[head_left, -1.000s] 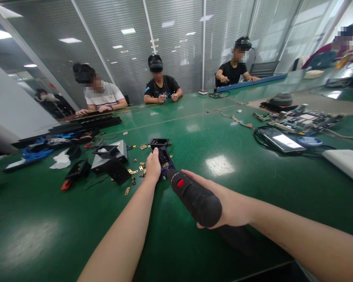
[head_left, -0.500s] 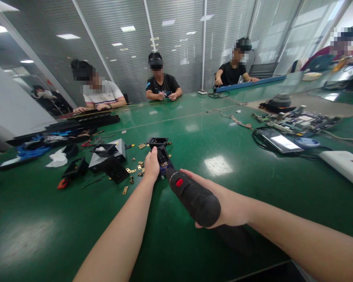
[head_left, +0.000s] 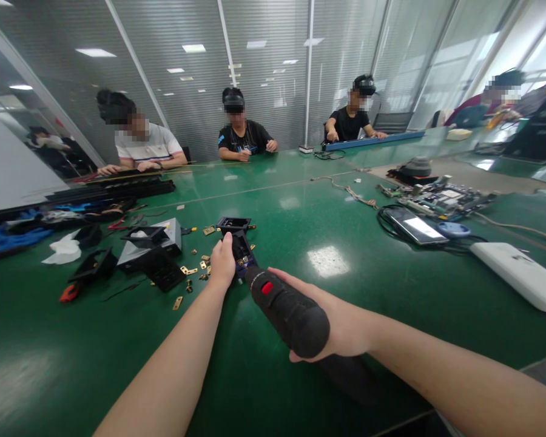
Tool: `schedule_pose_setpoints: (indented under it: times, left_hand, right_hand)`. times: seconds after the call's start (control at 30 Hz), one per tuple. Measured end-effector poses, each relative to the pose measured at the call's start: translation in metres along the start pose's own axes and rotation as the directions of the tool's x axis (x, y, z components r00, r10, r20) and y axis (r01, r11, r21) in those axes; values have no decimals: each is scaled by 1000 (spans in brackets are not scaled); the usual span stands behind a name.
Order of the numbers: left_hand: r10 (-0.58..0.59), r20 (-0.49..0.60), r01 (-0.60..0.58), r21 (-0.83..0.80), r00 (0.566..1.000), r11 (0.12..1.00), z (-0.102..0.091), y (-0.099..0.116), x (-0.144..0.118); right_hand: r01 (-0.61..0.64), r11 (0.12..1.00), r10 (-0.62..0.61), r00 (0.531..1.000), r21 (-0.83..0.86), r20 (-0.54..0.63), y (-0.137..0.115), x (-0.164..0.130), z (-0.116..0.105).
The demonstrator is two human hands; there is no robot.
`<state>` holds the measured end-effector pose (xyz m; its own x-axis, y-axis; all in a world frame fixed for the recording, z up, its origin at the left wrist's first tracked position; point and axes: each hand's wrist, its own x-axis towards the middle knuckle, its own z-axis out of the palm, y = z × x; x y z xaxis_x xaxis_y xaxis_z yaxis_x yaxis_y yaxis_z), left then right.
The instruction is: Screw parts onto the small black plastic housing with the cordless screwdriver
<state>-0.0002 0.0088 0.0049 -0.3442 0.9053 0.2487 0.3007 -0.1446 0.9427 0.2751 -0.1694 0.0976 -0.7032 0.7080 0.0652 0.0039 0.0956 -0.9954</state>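
My right hand [head_left: 341, 325] grips a black electric screwdriver [head_left: 286, 309] with a red button, its tip pointing into a small black socket housing [head_left: 242, 250] on the green table [head_left: 300, 243]. My left hand [head_left: 222, 264] holds that housing at its left side, thumb up along its edge. The screwdriver's tip is hidden behind the tool body. A second black housing [head_left: 233, 223] lies just beyond. Small brass contact pieces [head_left: 192, 271] are scattered to the left of my left hand.
Black plastic parts and a grey box [head_left: 152, 243] lie left of the work. A phone [head_left: 413, 227] ringed by cable, circuit boards [head_left: 441, 197] and a white device [head_left: 519, 276] sit at right. Several people work along the far side and right end of the table.
The view has shifted a little, so everything sits slightly further left and lower. Both hands keep the same grip on the housing and the screwdriver.
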Motion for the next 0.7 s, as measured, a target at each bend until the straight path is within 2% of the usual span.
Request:
schedule_pose_setpoints:
  times: [0.2,0.47,0.7]
  left_hand:
    - [-6,-6,6,25,1000,1000,-1,4,-2]
    - [27,1,-27,63,1000,998,0,9,-5]
    - [0,4,0,22,1000,1000,0,12,-8]
  right_hand:
    - [-15,999,15,1000,-28,-6,-1,-1,-1]
    - [2,1000,-3,1000,15,14,0,-1,1]
    - [21,999,-22,1000,35,19,1,-2,1]
